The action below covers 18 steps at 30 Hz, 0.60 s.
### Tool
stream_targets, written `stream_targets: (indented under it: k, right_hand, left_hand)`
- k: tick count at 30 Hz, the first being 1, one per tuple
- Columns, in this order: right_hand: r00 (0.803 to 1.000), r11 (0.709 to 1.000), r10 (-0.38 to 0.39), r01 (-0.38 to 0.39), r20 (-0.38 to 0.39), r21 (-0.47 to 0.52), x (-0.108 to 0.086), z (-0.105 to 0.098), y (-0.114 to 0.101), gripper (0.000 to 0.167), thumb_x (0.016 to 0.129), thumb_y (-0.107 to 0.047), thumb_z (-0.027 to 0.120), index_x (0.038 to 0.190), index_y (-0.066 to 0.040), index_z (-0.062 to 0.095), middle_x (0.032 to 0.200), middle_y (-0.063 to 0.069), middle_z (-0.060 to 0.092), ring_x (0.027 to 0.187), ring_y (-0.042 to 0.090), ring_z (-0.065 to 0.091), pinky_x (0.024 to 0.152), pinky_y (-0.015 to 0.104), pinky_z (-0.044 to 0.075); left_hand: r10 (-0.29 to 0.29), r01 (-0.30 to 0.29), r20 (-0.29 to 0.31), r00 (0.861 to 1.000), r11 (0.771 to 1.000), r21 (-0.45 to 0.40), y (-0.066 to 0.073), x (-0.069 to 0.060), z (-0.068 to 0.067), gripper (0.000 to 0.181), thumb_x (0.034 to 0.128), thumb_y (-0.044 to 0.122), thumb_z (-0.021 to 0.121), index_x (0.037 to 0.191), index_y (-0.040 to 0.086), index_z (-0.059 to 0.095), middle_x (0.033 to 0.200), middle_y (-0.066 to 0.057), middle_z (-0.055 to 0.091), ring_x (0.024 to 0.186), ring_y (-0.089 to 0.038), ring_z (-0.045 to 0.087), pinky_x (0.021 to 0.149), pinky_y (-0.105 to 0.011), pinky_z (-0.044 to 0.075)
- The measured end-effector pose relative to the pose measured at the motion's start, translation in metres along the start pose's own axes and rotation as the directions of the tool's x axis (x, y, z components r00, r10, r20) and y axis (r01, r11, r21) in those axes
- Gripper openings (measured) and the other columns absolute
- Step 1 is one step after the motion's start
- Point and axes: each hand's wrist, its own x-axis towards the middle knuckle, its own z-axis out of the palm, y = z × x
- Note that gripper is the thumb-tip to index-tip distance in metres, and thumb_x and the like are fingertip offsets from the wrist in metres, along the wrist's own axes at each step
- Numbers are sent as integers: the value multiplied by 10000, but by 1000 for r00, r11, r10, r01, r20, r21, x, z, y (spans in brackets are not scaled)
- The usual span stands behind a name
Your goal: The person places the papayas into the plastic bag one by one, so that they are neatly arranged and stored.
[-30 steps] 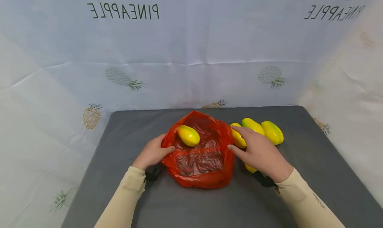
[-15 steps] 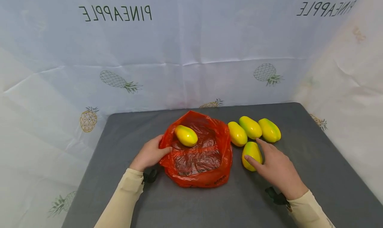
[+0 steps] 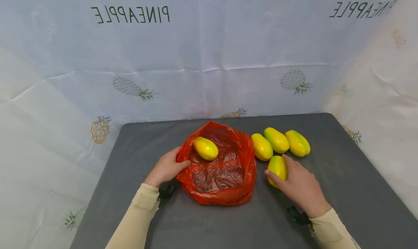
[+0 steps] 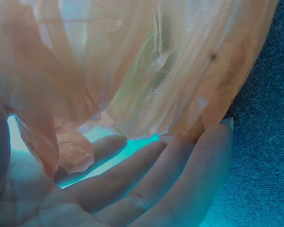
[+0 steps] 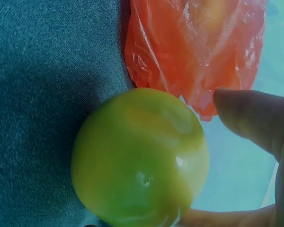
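Note:
A red plastic bag (image 3: 217,196) stands with its mouth open, one yellow-green fruit (image 3: 205,148) inside at the left. My left hand (image 3: 166,167) holds the bag's left rim, thumb on the inner side and fingers outside; the left wrist view shows these fingers (image 4: 156,189) against the thin plastic (image 4: 146,90). Right of the bag, my right hand (image 3: 302,185) is spread around a fruit (image 3: 277,167) on the table. In the right wrist view that fruit (image 5: 139,156) has the thumb (image 5: 255,116) standing apart from it, and another finger reaches its lower edge.
Three more yellow-green fruits (image 3: 262,147) (image 3: 276,140) (image 3: 297,143) lie in a row behind the right hand, the leftmost close beside the bag. The dark table (image 3: 202,227) has a pineapple-print cloth (image 3: 202,93) behind it and at both sides.
My right hand has moved from the bag's right rim back to the right, over the nearest fruit, and come closer around it. The left hand stays on the bag.

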Motion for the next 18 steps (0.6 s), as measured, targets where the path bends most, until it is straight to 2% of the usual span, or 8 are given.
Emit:
stream_targets:
  k: [6, 10, 14, 18]
  right_hand:
    - [1000, 1000, 16, -16, 2, 8, 1, 3, 1, 999, 967, -695, 664, 1538, 95, 446, 1340, 344, 645, 952, 372, 660, 809, 622, 560]
    - [1000, 1000, 28, -28, 9, 11, 2, 5, 2, 973, 967, -656, 686, 1535, 96, 444, 1305, 334, 658, 926, 351, 653, 778, 580, 560]
    - [999, 999, 39, -39, 23, 14, 3, 6, 3, 960, 970, -626, 696, 1545, 97, 433, 1300, 329, 663, 926, 350, 651, 781, 584, 544]
    - [998, 999, 47, -48, 40, 22, 2, 6, 2, 952, 973, -594, 705, 1566, 91, 413, 1353, 342, 643, 983, 386, 657, 833, 640, 526]
  left_hand:
    - [12, -12, -1, 1000, 1000, -1, 1, -1, 1, 579, 1021, 277, 715, 1536, 67, 551, 1231, -116, 746, 853, -158, 710, 856, -417, 633]
    - [16, -16, -3, 1000, 1000, -4, 1, -1, 1, 583, 1018, 274, 716, 1536, 65, 551, 1254, -123, 744, 878, -163, 714, 874, -428, 634]
    - [14, -14, -5, 1000, 1000, -10, 0, 0, 1, 577, 1017, 271, 716, 1528, 58, 553, 1245, -123, 741, 879, -165, 709, 861, -418, 632]
    - [11, -12, -7, 1000, 1000, -18, 0, 0, 0, 561, 1019, 260, 713, 1516, 51, 556, 1206, -120, 739, 855, -166, 699, 839, -401, 627]
